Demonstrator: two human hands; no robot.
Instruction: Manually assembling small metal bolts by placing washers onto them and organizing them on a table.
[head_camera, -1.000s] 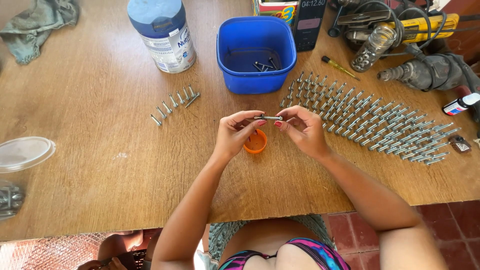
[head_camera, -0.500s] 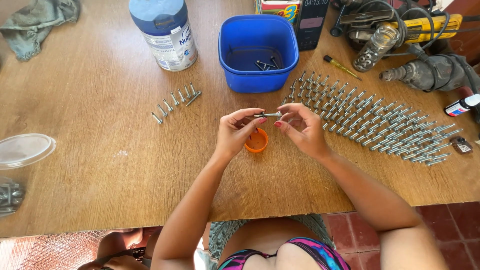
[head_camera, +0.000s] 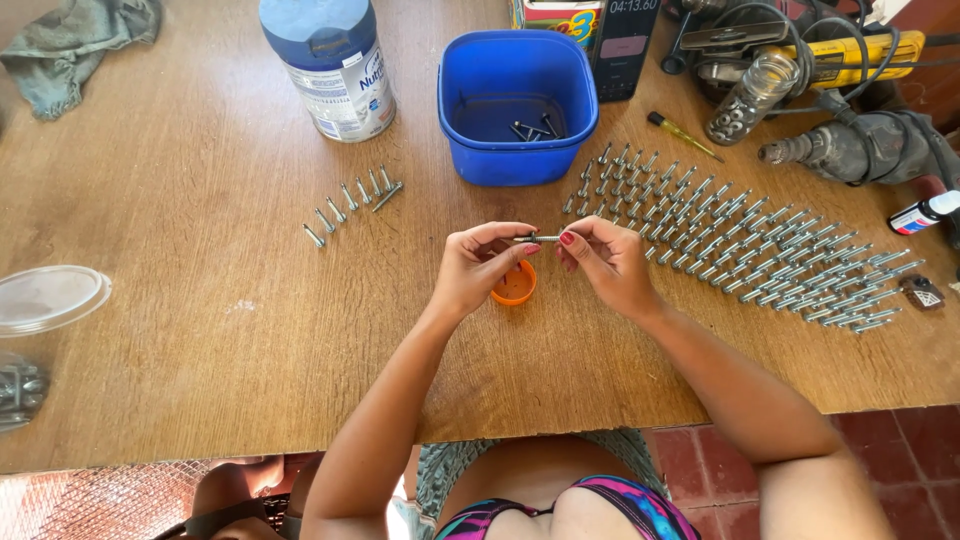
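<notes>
A small metal bolt (head_camera: 541, 239) is held level between the fingertips of both hands, just above the wooden table (head_camera: 200, 330). My left hand (head_camera: 478, 268) pinches its left end and my right hand (head_camera: 603, 262) pinches its right end. Under my left fingers lies a small orange cap (head_camera: 515, 286). Behind my hands stands a blue plastic tub (head_camera: 517, 106) holding a few bolts. Many bolts (head_camera: 750, 240) lie in neat rows to the right. A short row of several bolts (head_camera: 350, 200) lies to the left.
A white can with a blue lid (head_camera: 328, 62) stands at the back. Power drills with cables (head_camera: 840, 90), a glass jar (head_camera: 745, 100), a yellow screwdriver (head_camera: 683, 135) and a small bottle (head_camera: 922, 213) crowd the back right. A grey rag (head_camera: 80, 45) and a clear lid (head_camera: 50, 297) lie left.
Both hands stay in the same place over the orange cap, with only slight finger movement on the bolt.
</notes>
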